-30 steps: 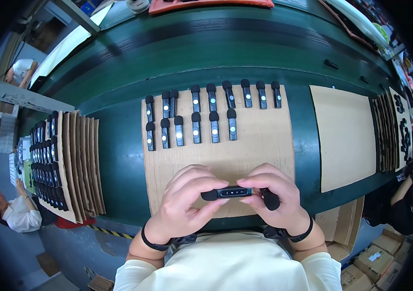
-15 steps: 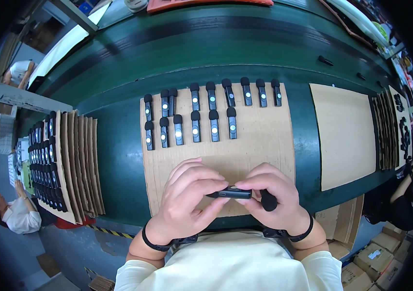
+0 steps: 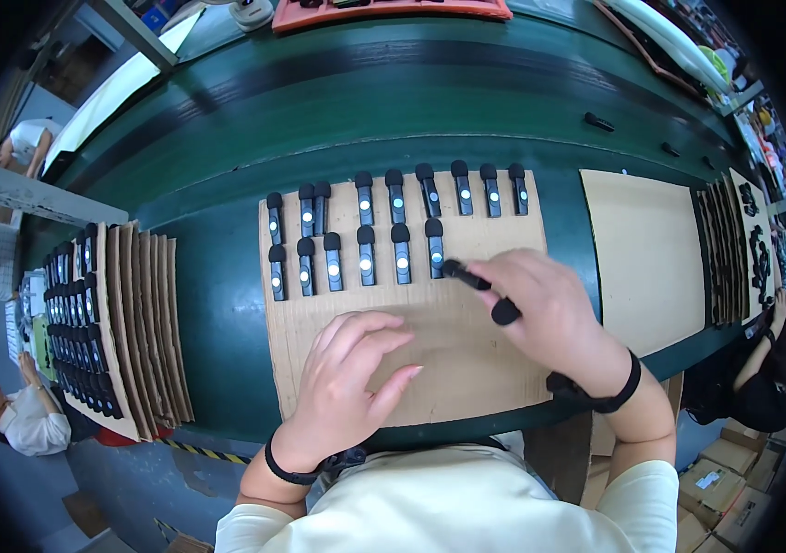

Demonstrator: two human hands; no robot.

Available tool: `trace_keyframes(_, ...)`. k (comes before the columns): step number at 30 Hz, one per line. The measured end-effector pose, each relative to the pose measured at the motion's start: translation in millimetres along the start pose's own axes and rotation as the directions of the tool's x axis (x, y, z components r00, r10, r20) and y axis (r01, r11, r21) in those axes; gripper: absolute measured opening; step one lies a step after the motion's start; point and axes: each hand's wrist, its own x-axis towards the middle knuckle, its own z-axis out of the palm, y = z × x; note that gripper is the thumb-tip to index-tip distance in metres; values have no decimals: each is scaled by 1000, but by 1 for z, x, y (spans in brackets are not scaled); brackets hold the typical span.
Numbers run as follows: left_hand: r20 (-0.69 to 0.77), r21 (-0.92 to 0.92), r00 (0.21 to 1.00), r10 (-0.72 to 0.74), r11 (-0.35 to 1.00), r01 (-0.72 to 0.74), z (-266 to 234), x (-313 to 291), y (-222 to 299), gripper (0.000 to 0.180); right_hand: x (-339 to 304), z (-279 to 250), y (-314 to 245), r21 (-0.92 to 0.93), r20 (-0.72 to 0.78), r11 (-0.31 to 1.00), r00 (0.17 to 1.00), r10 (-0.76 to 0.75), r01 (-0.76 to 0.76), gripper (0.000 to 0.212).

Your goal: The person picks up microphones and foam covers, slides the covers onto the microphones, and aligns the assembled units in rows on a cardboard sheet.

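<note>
In my right hand is a small black wireless microphone, pinched between the fingertips with its foam end pointing left. A second black foam tip sticks out below my fingers; the rest of that piece is hidden in the hand. My left hand hovers over the near part of a cardboard sheet, holding nothing, its fingers curved and apart from the thumb. Two rows of similar microphones lie on the sheet, foam ends away from me. The last microphone of the nearer row lies just left of the one I hold.
Cardboard sheets loaded with microphones stand stacked at the left. A bare cardboard sheet lies to the right, beside more stacked sheets. The green table carries a red tray and a few loose microphones. Other people sit at both sides.
My hands have separated. The left let go of the microphone and drew slightly left; the right carried it up and forward, toward the end of the nearer row.
</note>
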Motion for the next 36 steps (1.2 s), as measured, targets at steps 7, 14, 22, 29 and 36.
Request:
trace_keyframes(7,10,13,1000,-20,1000,20,-5,0,-3,30,-11,19,21,-213,109,971,991,-81,103,28)
trace_keyframes(14,10,9,1000,-27,1000,27,-9,3,-3,28,-11,28,20,-237,189,968,981,-40,86,27)
trace_keyframes(22,37,8,999,12,1000,-12,-8,4,0,29,-2,25,21,-228,138,974,990,42,-9,26)
trace_keyframes(29,54,-24,990,133,991,-131,-3,15,17,32,2,14,-35,90,186,992,980,70,-88,37)
trace_keyframes(36,-54,-200,992,112,972,-120,-11,5,7,30,-10,5,-54,482,159,864,984,80,-148,40)
